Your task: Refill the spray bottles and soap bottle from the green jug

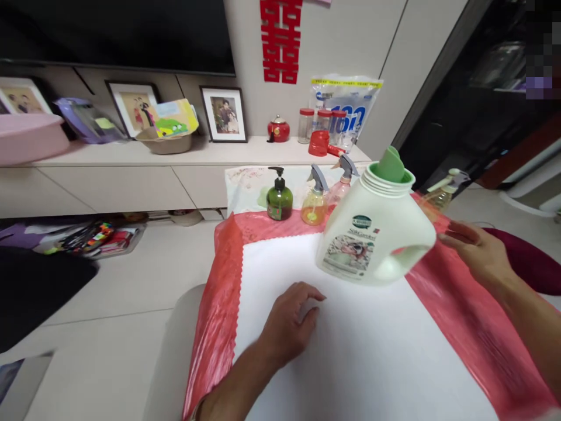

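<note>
My left hand [293,321] hovers low over a white sheet [368,345], thumb and fingers curved apart with nothing between them. In front of it stands a large pale-green detergent jug [377,228], its neck uncapped and a green scoop-like piece [391,165] in the opening. At the jug's right side is my right hand [480,251], slightly blurred, fingers stretched left and apart. Close beyond those fingertips is a clear spray bottle [438,196] with yellowish liquid, its base partly hidden by the jug. I cannot tell whether the fingertips touch jug or bottle.
Behind the sheet stand a green pump bottle [279,199], a yellow spray bottle [314,204] and a pink spray bottle [340,188]. Red plastic [214,327] covers the table's sides. Along the cabinet [131,181] are framed photos, a basket [166,142] and lidded jars [305,126].
</note>
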Demonstrator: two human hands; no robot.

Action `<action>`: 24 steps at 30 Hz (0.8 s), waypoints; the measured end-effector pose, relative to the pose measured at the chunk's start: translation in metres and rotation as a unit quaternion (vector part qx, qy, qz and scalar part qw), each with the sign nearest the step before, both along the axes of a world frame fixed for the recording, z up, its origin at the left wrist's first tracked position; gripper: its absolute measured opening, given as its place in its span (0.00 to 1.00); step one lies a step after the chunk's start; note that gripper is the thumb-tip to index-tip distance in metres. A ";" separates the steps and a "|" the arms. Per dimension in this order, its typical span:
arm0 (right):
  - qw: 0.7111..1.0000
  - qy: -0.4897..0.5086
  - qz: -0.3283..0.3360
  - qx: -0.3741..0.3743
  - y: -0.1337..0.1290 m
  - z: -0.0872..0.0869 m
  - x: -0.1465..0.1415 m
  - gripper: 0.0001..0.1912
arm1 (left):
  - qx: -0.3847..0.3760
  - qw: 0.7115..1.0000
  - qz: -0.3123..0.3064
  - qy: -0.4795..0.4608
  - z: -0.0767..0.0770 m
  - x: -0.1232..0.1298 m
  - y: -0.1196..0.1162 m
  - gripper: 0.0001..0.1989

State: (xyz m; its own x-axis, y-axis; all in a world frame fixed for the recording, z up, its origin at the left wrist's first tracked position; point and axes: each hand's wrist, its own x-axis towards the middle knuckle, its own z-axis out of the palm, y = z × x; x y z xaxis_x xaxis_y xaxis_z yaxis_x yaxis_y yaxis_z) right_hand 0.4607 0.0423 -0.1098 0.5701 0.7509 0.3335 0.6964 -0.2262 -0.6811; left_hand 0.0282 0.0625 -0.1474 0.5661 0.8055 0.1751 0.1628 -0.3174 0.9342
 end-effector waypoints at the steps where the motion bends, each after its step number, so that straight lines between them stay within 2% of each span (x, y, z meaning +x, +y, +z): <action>1: 1.000 0.007 0.002 -0.019 -0.019 0.002 -0.016 0.30 | 0.038 0.999 -0.011 0.016 -0.002 -0.001 0.000 0.13; 5: 0.997 -0.015 0.031 -0.069 -0.092 0.003 -0.083 0.29 | 0.134 0.986 -0.044 0.090 -0.013 -0.002 -0.001 0.17; 9: 0.988 -0.080 0.095 -0.088 -0.139 -0.016 -0.148 0.30 | 0.157 0.968 -0.091 0.176 -0.016 -0.001 -0.006 0.26; 12: 0.949 -0.210 0.202 -0.119 -0.149 -0.037 -0.192 0.30 | 0.164 0.959 -0.120 0.196 -0.018 0.001 -0.011 0.37; 15: 0.909 -0.304 0.233 -0.164 -0.149 -0.053 -0.221 0.35 | 0.180 0.958 -0.122 0.189 -0.023 0.001 -0.016 0.40; 18: 0.891 -0.342 0.237 -0.182 -0.147 -0.060 -0.230 0.37 | 0.210 0.944 -0.125 0.221 -0.027 0.002 -0.018 0.40; 24: 0.884 -0.357 0.228 -0.195 -0.149 -0.062 -0.226 0.33 | 0.281 0.909 -0.124 0.281 -0.027 0.004 -0.018 0.41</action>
